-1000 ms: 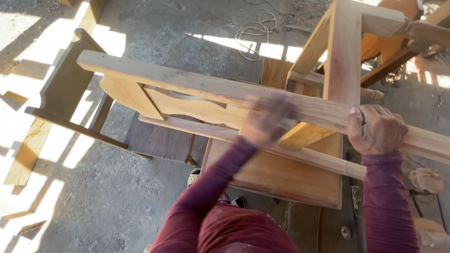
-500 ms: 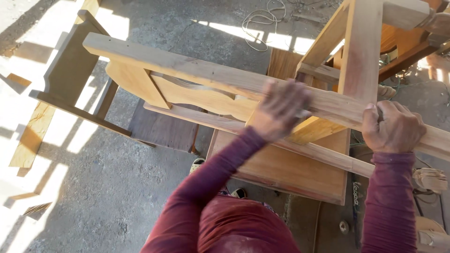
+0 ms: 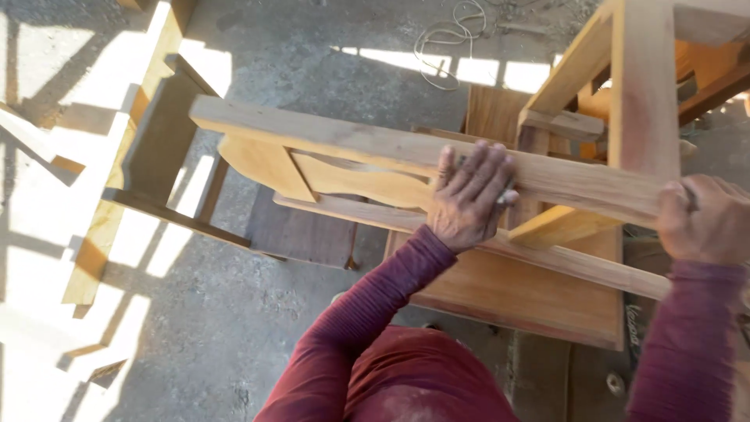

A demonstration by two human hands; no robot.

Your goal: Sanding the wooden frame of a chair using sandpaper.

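Note:
A bare wooden chair frame (image 3: pixel 344 148) lies tilted across a wooden board (image 3: pixel 531 301), its long rail running from upper left to right. My left hand (image 3: pixel 469 195) presses flat on that rail with fingers spread, and a small scrap of what looks like sandpaper (image 3: pixel 509 195) peeks out under the fingers. My right hand (image 3: pixel 703 219) is closed around the rail's right end, just below an upright wooden post (image 3: pixel 644 94). Both arms are in dark red sleeves.
A second, darker wooden frame (image 3: pixel 148 180) lies on the concrete floor at the left, partly in bright sun. A coil of cord (image 3: pixel 445 39) lies on the floor at the top. More wooden furniture parts (image 3: pixel 703 86) crowd the upper right.
My left hand was blurred, rubbing along the rail, and now rests flat and sharp on it. My right hand keeps its grip. The view has shifted slightly.

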